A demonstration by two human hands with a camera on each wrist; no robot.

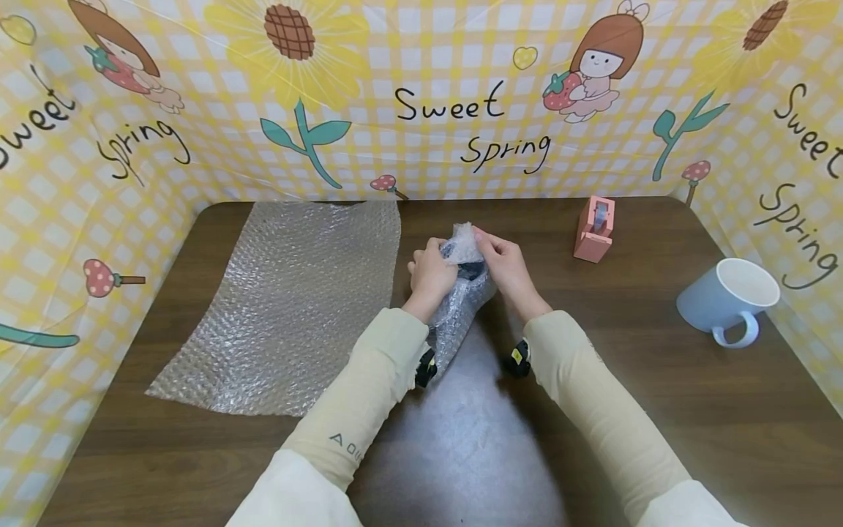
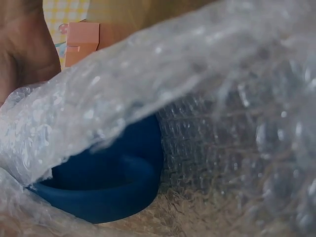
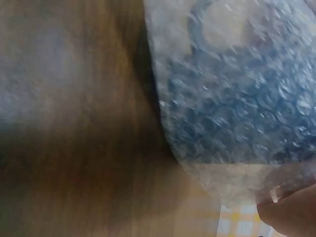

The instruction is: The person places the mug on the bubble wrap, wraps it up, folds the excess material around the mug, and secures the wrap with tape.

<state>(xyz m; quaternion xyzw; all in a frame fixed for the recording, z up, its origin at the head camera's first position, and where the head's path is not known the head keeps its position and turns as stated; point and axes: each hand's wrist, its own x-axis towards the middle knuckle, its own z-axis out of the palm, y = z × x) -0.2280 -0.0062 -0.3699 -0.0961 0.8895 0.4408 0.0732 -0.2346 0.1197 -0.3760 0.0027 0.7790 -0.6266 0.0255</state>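
**While both hands are clamped on the bubble wrap [image 1: 461, 315], a dark blue mug [image 2: 101, 205] peeks out from inside**

So the left hand [image 1: 431, 272] has its fingers curled round the left side of the bundle, close to its far end, nowhere near spread. The right hand [image 1: 506, 263] is doing more of a pinch, thumb and fingers together on the flap of wrap at that same end. They're just beside each other, with the plastic between them.

The mug itself is inside the wrap, in the middle of the table [image 1: 658, 410]. From the left wrist you look straight in under a fold and see the blue rim; from the right wrist its handle shows blurry through the bubbles. Can't really tell whether the bundle touches the tabletop or is held a bit above it.

Around it: a loose bubble sheet [image 1: 303, 307] flat on the left, a pink tape dispenser [image 1: 594, 230] near the back on the right, and a light blue mug [image 1: 718, 298] farther right, handle toward the person.
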